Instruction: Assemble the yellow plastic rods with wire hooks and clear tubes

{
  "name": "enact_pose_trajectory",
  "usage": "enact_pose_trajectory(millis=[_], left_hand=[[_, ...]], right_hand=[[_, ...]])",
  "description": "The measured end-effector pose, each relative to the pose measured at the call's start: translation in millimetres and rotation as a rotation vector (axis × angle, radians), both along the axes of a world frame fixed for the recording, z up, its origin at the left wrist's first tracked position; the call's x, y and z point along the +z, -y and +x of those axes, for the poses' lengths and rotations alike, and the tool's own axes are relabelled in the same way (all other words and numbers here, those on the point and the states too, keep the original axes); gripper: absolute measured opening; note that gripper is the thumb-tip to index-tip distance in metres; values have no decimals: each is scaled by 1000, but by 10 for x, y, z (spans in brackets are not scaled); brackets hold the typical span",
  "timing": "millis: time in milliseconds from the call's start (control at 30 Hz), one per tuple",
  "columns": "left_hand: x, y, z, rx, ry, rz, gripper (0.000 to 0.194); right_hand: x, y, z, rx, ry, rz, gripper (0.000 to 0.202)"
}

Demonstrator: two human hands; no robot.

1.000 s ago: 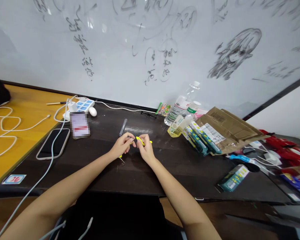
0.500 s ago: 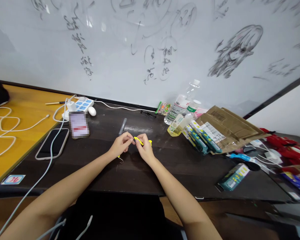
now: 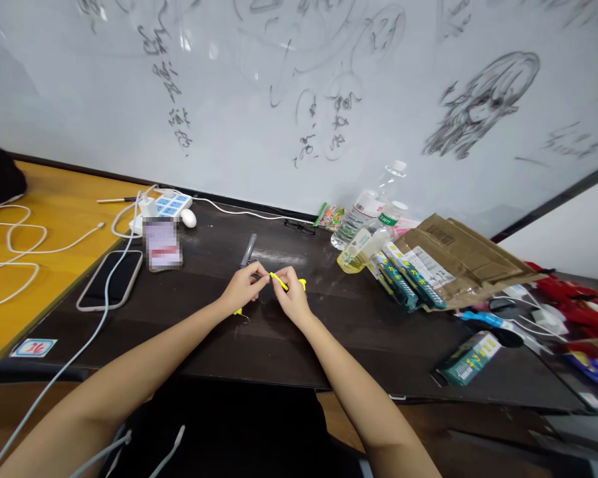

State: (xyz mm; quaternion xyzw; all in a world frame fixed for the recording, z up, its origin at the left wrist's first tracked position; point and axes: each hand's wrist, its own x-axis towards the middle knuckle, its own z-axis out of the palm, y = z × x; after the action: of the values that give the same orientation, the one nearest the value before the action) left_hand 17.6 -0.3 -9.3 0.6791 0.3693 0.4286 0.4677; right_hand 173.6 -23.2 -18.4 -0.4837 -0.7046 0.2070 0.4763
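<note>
Over the dark desk (image 3: 359,338), my right hand (image 3: 293,292) is closed on a small yellow piece (image 3: 279,281), with more yellow showing beyond its fingers. My left hand (image 3: 244,289) meets it from the left, thumb and finger pinched near the tip of the yellow piece; what it grips is too small to make out. Another yellow bit (image 3: 238,311) with a thin curved wire shows just below my left hand. Behind that hand a clear grey tube (image 3: 249,249) lies on the desk.
Phones (image 3: 110,281), a power strip (image 3: 172,205) and white cables are at the left. Glasses (image 3: 299,228) lie at the back. Bottles (image 3: 361,216), green boxes (image 3: 403,275) and a brown package (image 3: 463,255) stand back right; another green box (image 3: 467,358) lies nearer.
The camera view has shifted slightly, moving the desk items a little to the right. Both hands stay together, with the fingers only slightly moved around the yellow piece.
</note>
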Motion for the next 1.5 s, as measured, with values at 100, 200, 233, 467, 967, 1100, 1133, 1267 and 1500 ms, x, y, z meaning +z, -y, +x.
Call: enact_pose_trajectory(millis=[100,200,233,467,967,1100,1133,1267,1500], left_hand=[[26,15,-8,14,-45,42,19],[24,15,-13,23,-77,76,17],[18,13,-13,24,-82,83,17],[-12,1,-15,26,-104,116,16],[-46,-17,-16,43,-101,4,18],[-73,-46,-5,17,-28,-18,20],[-74,-50,-2,9,-14,-19,19],[-58,-48,5,5,-11,-17,17],[4,-16,-23,100,-263,305,11]], right_hand=[[-6,-8,12,-6,41,12,13],[4,-4,20,-3,69,10,11],[9,-1,21,2,71,9,11],[25,5,44,38,95,10,11],[-19,-45,64,118,22,-91,16],[-23,-53,46,161,-134,-162,19],[-30,-57,39,186,-173,-193,19],[-76,-80,16,258,-301,-288,17],[-64,-124,20,165,-389,-381,22]])
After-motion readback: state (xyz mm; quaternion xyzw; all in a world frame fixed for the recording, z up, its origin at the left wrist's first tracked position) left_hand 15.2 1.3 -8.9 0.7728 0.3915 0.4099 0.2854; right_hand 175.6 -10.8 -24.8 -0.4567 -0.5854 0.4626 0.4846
